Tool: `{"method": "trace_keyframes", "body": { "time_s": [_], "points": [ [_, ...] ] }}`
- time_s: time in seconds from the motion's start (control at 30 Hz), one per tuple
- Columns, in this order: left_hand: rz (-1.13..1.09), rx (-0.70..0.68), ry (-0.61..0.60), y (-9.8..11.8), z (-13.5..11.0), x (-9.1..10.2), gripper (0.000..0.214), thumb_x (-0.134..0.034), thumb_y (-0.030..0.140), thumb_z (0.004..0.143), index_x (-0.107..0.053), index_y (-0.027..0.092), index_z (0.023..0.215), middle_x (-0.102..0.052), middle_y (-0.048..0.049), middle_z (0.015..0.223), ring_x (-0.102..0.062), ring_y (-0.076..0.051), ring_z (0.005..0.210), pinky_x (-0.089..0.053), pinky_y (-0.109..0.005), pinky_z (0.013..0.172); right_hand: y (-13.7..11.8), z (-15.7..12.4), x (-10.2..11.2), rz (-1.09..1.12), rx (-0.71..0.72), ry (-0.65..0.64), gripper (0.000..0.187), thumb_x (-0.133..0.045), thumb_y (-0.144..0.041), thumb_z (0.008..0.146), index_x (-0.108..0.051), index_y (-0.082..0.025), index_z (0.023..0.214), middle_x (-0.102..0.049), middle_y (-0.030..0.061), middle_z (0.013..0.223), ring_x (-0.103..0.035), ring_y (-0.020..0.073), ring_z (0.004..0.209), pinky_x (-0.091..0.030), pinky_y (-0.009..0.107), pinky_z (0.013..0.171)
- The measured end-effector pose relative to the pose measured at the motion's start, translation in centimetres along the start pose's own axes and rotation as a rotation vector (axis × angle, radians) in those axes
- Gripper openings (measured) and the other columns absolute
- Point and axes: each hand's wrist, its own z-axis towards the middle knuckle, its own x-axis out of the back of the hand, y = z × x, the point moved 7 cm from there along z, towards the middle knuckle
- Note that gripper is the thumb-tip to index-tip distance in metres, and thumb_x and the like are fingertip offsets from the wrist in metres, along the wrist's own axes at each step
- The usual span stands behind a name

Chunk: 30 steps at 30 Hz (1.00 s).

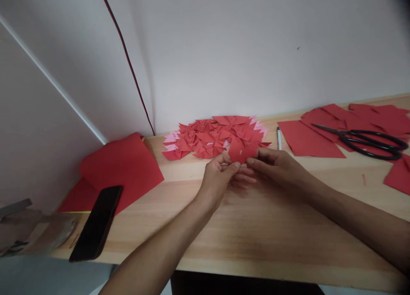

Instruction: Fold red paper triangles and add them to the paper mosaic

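White wall stands behind a pale wooden worktop point(256, 235), with a thin dark red cord point(128, 60) running down the wall to the back edge. From my remote seat I see the left hand point(218, 175) and the right hand point(275, 164) meeting just above the middle of the worktop, both holding 1 small folded red paper piece point(241, 151) between them. The fingers point(232, 166) of each hand are pinched together on its lower edge, thumbs on the near side, so both hands are clamped on the paper rather than spread apart. Just behind it lies a pile of folded red pieces point(208, 139), some showing pink undersides. I judge the piece to be very light, thin and limp away from its creases, a little stiffer along the folds, easy to crumple or tear and quick to slip from a loose grip. The best hold looks to be a gentle pinch at a folded edge or corner, where the layers stack. To the left lie large red sheets point(124, 166) with a black phone point(96, 222) partly on them; to the right, a pen point(279, 139), and black scissors point(368, 141) resting on more cut red sheets point(307, 139).
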Motion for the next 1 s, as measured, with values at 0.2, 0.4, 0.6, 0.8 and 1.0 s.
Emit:
{"method": "trace_keyframes", "body": {
  "time_s": [0.2, 0.4, 0.6, 0.8, 1.0],
  "points": [
    [0.07, 0.007, 0.019, 0.0, -0.1, 0.2, 0.035, -0.074, 0.038, 0.075, -0.048, 0.017, 0.085, -0.075, -0.0084, 0.077, -0.072, -0.02, 0.059, -0.052, -0.023, 0.048, 0.1, 0.0, -0.1, 0.011, -0.049, -0.026, 0.039, -0.067, -0.056, 0.079, -0.056, -0.021, 0.067, -0.052, -0.0029, 0.062, -0.045, 0.0124, 0.057, -0.033, 0.027, 0.052],
    [0.09, 0.024, 0.038, -0.1, -0.1, 0.1, 0.035, -0.074, 0.036, 0.073, -0.054, 0.014, 0.091, -0.074, -0.0073, 0.073, -0.07, -0.018, 0.054, -0.05, -0.022, 0.047, -0.6, -0.1, -0.2, 0.039, -0.023, -0.024, 0.039, -0.064, -0.056, 0.082, -0.055, -0.021, 0.068, -0.049, -0.0042, 0.06, -0.041, 0.0103, 0.053, -0.03, 0.026, 0.05],
    [0.121, -0.014, 0.036, 0.0, 0.3, 0.1, 0.035, -0.075, 0.039, 0.073, -0.053, 0.015, 0.085, -0.074, -0.0069, 0.071, -0.069, -0.017, 0.052, -0.049, -0.022, 0.047, -0.7, 0.1, 0.1, 0.002, 0.011, -0.007, 0.039, -0.06, -0.057, 0.084, -0.055, -0.021, 0.068, -0.05, -0.0031, 0.061, -0.043, 0.0119, 0.055, -0.032, 0.027, 0.052],
    [0.217, -0.051, -0.014, 1.5, 0.9, -0.9, 0.037, -0.077, 0.041, 0.07, -0.055, 0.015, 0.083, -0.074, -0.0074, 0.072, -0.069, -0.017, 0.054, -0.049, -0.023, 0.05, -1.7, 0.1, 0.9, 0.042, 0.063, 0.074, 0.033, -0.061, -0.053, 0.085, -0.055, -0.022, 0.073, -0.054, -0.0021, 0.068, -0.045, 0.0126, 0.059, -0.033, 0.027, 0.056],
    [0.226, -0.142, 0.028, 2.7, 1.5, -2.1, 0.038, -0.077, 0.041, 0.071, -0.049, 0.016, 0.078, -0.075, -0.0094, 0.08, -0.069, -0.016, 0.057, -0.049, -0.023, 0.051, -2.0, 0.2, 1.6, 0.188, 0.113, 0.104, 0.029, -0.06, -0.048, 0.088, -0.054, -0.021, 0.078, -0.058, -0.0023, 0.072, -0.043, 0.0108, 0.059, -0.034, 0.027, 0.057]
  ]
}}
